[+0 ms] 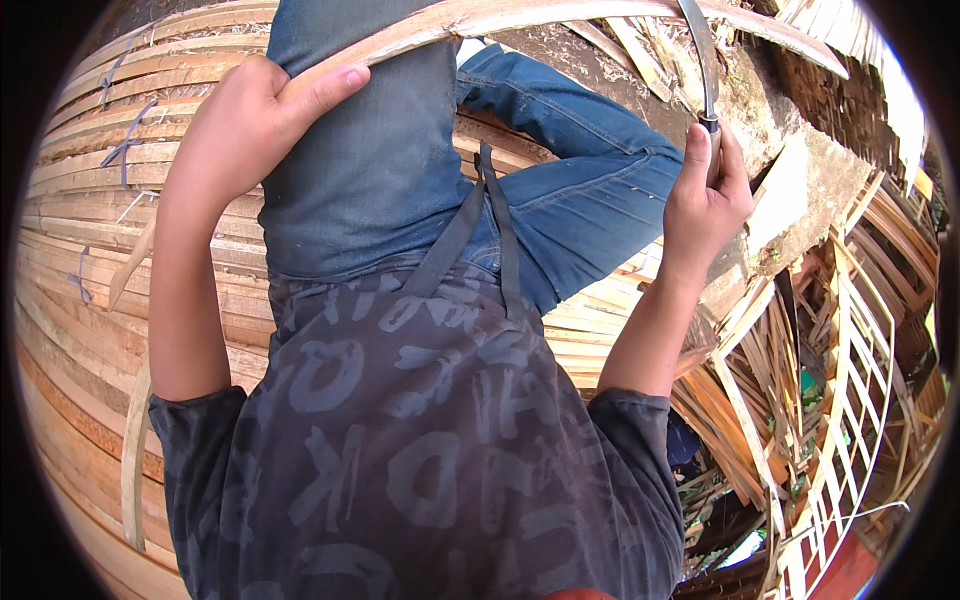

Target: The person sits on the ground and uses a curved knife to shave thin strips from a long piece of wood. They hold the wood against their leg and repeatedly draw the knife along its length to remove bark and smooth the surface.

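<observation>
My left hand (245,130) is closed around the near end of a long wooden strip (395,36), its thumb lying along the top. From there the strip passes over my left thigh and runs to the upper right, bent by the lens. My right hand (706,205) grips the dark handle of a knife (704,70) with a long grey blade pointing away from me. Near the top edge the blade crosses the strip; whether it touches the wood I cannot tell. The blade's tip is cut off by the frame.
Stacked wooden slats (75,225), tied in bundles with blue strips, lie at my left and under me. On the right stands a large rough wood block (825,185). Beyond my right elbow are loose offcuts (735,420) and a pale lattice frame (850,420).
</observation>
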